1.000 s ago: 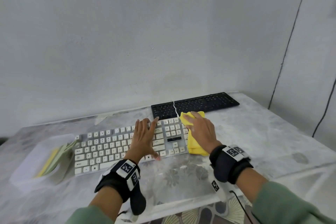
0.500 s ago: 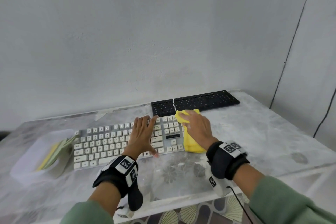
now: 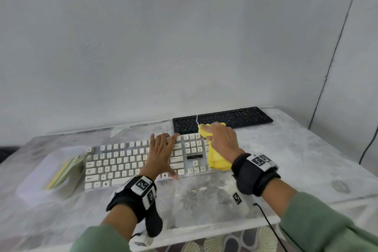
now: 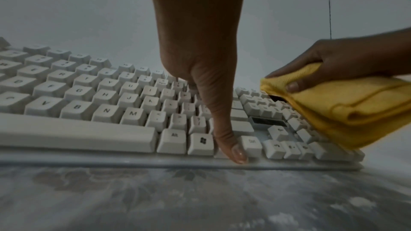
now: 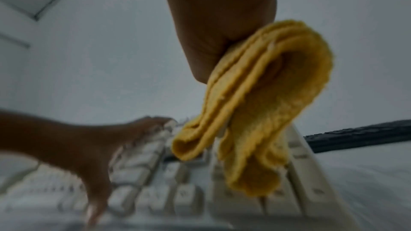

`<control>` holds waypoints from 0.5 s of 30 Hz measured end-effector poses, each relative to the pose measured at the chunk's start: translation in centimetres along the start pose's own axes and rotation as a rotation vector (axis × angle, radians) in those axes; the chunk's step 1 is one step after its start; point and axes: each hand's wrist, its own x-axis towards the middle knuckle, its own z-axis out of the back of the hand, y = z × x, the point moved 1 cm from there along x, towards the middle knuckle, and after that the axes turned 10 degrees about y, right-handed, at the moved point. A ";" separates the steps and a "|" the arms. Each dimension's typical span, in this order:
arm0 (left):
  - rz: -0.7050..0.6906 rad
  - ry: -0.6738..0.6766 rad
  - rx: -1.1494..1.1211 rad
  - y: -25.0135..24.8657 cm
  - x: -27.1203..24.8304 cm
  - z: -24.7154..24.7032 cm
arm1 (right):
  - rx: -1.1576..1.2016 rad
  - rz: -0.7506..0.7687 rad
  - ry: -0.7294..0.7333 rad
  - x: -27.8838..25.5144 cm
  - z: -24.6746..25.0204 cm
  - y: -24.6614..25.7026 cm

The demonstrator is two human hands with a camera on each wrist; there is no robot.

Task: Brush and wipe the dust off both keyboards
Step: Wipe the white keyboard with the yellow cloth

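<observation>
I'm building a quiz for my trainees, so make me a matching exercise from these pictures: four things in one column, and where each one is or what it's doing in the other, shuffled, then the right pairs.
Column one:
1. yellow cloth
2. black keyboard
3. left hand
4. white keyboard

Column two:
A. lies at the back of the table, near the wall
B. rests flat with spread fingers on the keys
C. folded, gripped by the right hand at the white keyboard's right end
D. lies nearest the person, beside a clear tray of papers

Pairs: 1-C, 2-A, 3-B, 4-D
</observation>
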 end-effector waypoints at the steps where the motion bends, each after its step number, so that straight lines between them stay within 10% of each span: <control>1: -0.015 -0.035 -0.022 0.0 0.0 -0.1 | -0.035 0.014 0.003 -0.1 -0.5 0.1; 15: -0.062 -0.090 -0.079 0.3 0.0 -0.4 | 0.244 0.010 -0.038 0.1 -0.4 -1.0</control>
